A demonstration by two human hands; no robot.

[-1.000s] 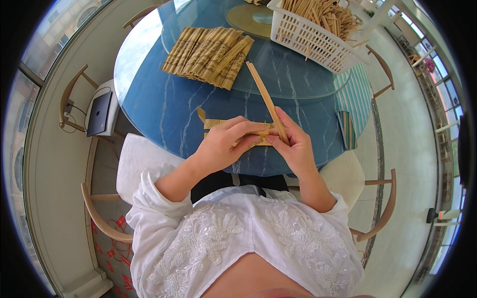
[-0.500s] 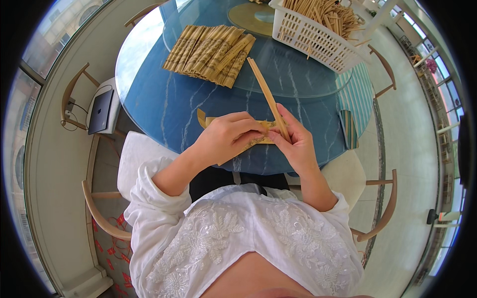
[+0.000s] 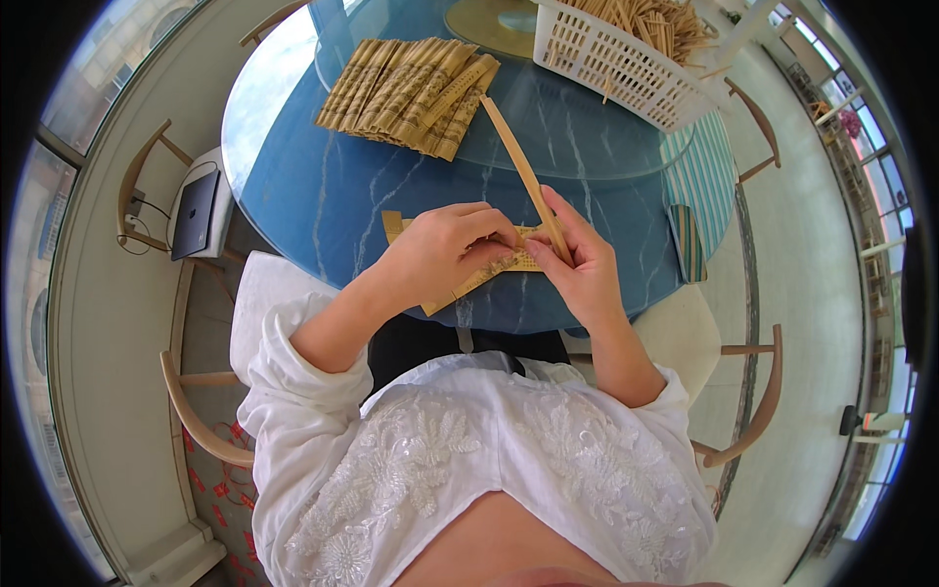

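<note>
My right hand (image 3: 584, 262) is closed around a pair of light wooden chopsticks (image 3: 516, 147), which slant up and away to the left. Close beside it, my left hand (image 3: 440, 247) pinches its thumb and fingers together at a yellowish patterned paper sleeve (image 3: 501, 262), near the chopsticks' lower end. The fingers partly cover that contact, so whether the tips are inside the sleeve is hidden. More flat yellow paper (image 3: 446, 298) lies on the table under my hands. Farther off rests a wide pile of patterned, sleeved chopsticks (image 3: 403, 96).
A white slatted plastic basket (image 3: 618, 67) full of loose chopsticks stands at the far right on the glass turntable. A striped cloth (image 3: 691, 243) hangs over the right edge of the blue round table (image 3: 333, 210). A laptop (image 3: 196, 213) sits on a chair at left.
The chopsticks and my right hand have shifted slightly; my left fingers have drawn in closer to the chopsticks' lower end. The whole view has tilted a little, moving the table upward.
</note>
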